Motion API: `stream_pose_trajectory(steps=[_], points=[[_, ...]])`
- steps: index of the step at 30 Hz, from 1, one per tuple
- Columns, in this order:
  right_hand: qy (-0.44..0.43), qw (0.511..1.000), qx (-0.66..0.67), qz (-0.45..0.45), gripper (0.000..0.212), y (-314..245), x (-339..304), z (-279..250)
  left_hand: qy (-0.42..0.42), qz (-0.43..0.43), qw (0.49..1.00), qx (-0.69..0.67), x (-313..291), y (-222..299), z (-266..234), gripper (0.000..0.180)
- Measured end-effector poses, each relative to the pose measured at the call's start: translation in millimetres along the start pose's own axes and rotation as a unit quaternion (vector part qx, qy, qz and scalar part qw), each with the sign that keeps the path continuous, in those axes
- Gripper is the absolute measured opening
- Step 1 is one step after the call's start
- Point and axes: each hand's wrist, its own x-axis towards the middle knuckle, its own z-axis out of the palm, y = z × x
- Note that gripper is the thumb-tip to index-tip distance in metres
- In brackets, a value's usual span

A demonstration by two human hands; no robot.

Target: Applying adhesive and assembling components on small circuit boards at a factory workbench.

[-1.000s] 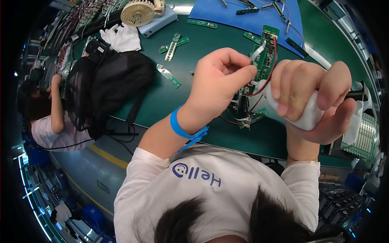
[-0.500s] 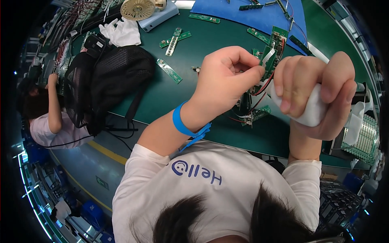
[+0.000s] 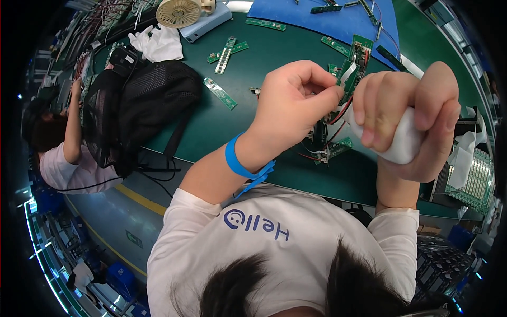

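My left hand (image 3: 296,103), with a blue strap on its wrist, is closed in a pinch at the edge of a green circuit board (image 3: 347,74). A short white strip (image 3: 348,72) and red and black wires show on the board. To its right, my right hand (image 3: 406,113) is wrapped round a smooth white squeeze bottle (image 3: 398,145). The bottle's narrow end points left toward the wired board; its tip is hard to make out. Below my left fingers, more wired board pieces (image 3: 338,150) lie on the green table mat (image 3: 237,129).
Several loose green boards (image 3: 220,94) lie to the left. A black mesh bag (image 3: 158,95), white gloves (image 3: 158,43) and a small fan (image 3: 178,13) on a blue-grey box (image 3: 206,24) stand beyond. A blue mat (image 3: 317,24) is at the back. Another person (image 3: 68,142) sits at far left.
My right hand and the white squeeze bottle have shifted slightly left, closer to the board. My left hand keeps its pinch. The other person's arm has moved a little to the right.
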Motion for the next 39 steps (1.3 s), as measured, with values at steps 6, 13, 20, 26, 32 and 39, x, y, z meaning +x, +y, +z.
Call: stream_pose_trajectory(steps=[6,13,20,26,32,39], points=[[0.014,1.0,0.0,0.004,0.028,1.3,-1.8,-1.0,0.002,-0.001,1.0,0.024,0.4,1.0,0.6,0.009],[0.031,1.0,0.001,0.003,0.027,4.0,0.1,-0.3,0.001,-0.016,1.0,0.005,2.7,-2.8,-5.5,0.009],[0.044,0.991,0.092,-0.086,0.022,-15.5,0.7,-15.6,0.056,-0.007,0.998,-0.037,9.9,0.6,-13.7,0.013],[0.18,0.951,0.148,-0.203,0.024,-56.0,-22.5,-87.2,0.105,0.037,0.988,-0.105,41.6,12.1,-40.6,0.007],[0.287,0.899,0.141,-0.298,0.022,-96.9,-51.1,-110.9,-0.008,-0.037,0.972,0.233,155.7,-2.9,22.2,0.007],[0.424,0.863,0.011,-0.276,0.017,-96.9,-50.5,-97.9,0.03,0.031,0.768,0.639,259.4,-84.2,-21.5,0.029]])
